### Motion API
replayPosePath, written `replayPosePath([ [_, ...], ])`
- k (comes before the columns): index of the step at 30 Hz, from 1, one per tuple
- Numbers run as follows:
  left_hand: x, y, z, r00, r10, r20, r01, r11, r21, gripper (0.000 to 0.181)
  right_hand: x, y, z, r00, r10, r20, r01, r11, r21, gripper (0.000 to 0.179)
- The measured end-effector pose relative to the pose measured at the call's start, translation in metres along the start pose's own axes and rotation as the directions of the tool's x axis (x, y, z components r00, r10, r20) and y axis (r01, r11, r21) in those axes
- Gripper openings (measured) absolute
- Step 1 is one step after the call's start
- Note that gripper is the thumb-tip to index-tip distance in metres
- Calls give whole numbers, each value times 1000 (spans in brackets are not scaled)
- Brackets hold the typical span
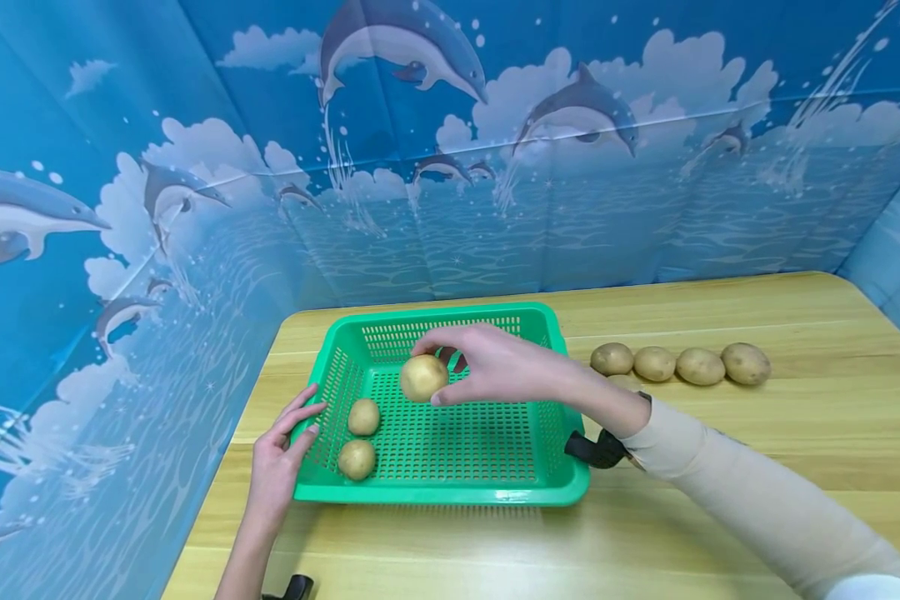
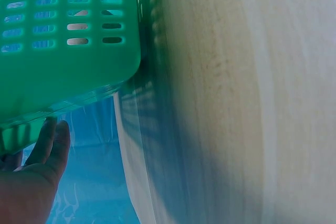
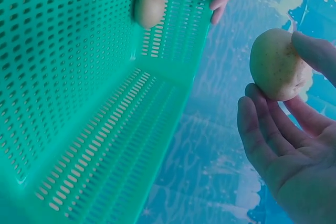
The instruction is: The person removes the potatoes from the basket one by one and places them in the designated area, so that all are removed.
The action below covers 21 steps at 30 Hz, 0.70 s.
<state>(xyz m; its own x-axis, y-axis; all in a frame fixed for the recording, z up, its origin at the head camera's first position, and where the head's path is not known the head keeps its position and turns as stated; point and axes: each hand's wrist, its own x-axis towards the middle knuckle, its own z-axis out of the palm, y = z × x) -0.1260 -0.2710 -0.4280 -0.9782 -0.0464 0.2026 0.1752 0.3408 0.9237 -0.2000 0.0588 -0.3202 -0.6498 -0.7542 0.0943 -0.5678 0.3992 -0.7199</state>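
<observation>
Above the green plastic basket point(image 1: 450, 497), my right hand point(image 1: 506, 364) pinches a potato point(image 1: 423, 378) between thumb and fingers. The right wrist view shows this held potato point(image 3: 278, 65) clear of the basket's wall. On the basket's mesh floor, near its left side, lie two more potatoes, a rear one point(image 1: 363, 417) and a front one point(image 1: 356, 460). My left hand point(image 1: 283, 442) rests on the basket's left rim, its fingers fairly straight and slightly spread. In the left wrist view, two fingers of the left hand point(image 2: 39, 169) extend beside the basket's outer wall.
To the right of the basket, several potatoes point(image 1: 701, 367) lie in a row on the wooden table point(image 1: 795, 433). Another potato point(image 1: 625, 382) is partly hidden behind my right wrist. A blue dolphin-printed curtain point(image 1: 450, 208) hangs behind and left of the table.
</observation>
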Motion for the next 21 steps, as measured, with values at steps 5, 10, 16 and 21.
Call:
replayPosePath([
  [5, 0, 0, 0, 1000, -8, 0, 8, 1000, 8, 27, -12, 3, -6, 1000, 5, -25, -4, 1000, 2, 48],
  [10, 0, 0, 0, 1000, -6, -1, 6, 1000, 10, 27, -23, 8, -11, 999, -1, -45, 2, 1000, 15, 50],
  [16, -1, -1, -1, 1000, 0, 3, 0, 1000, 7, 27, -36, 14, -15, 998, 32, -57, -29, 999, 45, 52],
  [21, 0, -2, -1, 1000, 9, -1, -9, 1000, 2, 27, -44, 20, -16, 996, 56, -63, -49, 993, 108, 51],
])
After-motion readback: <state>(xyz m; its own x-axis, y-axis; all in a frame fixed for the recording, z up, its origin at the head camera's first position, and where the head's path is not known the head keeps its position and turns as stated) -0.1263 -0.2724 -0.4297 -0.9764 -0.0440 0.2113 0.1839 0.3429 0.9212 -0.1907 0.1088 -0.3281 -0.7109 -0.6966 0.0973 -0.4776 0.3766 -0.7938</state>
